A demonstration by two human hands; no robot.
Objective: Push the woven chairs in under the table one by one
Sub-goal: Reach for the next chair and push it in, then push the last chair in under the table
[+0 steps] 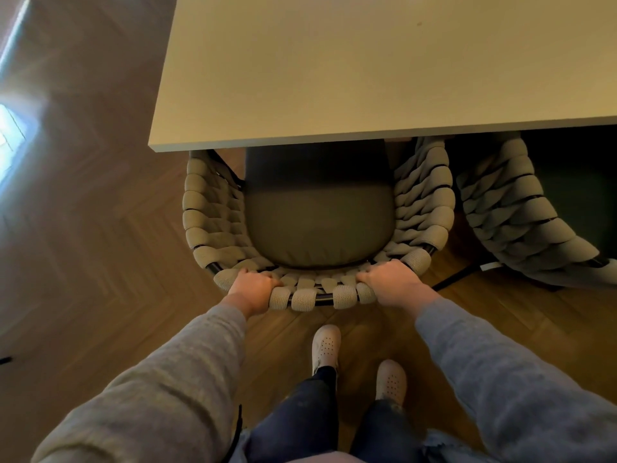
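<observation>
Observed from beside the person: the left hand (253, 287) and right hand (392, 282) are both clenched over the top rail of the woven chair (207, 208), one toward each end of the curved back, fingers curled down inside the weave. The chair stands square to the worktop (334, 68) with the front of its seat cushion (319, 225) already under the near edge; the back and most of the seat remain out over the herringbone floor (83, 228).

Risks noted:

1. The left armrest sits close to the worktop's corner, and a dark table leg is visible just inside it. An uneven push, stronger on the right, could swing the arm into that leg or the corner.
2. A second woven chair (521, 215) stands just beside on the right, its arm near the first chair's arm. Drift to the right could make the two weaves rub or lock.
3. The arm tops appear near the height of the worktop's underside; whether they clear cannot be judged from here. If they do not, the chair will stop short and knuckles may be pinched against the edge.
4. The person's left shoe (325, 349) is forward, close behind the chair; a dragging rear leg could catch on the floor and jolt the chair.
</observation>
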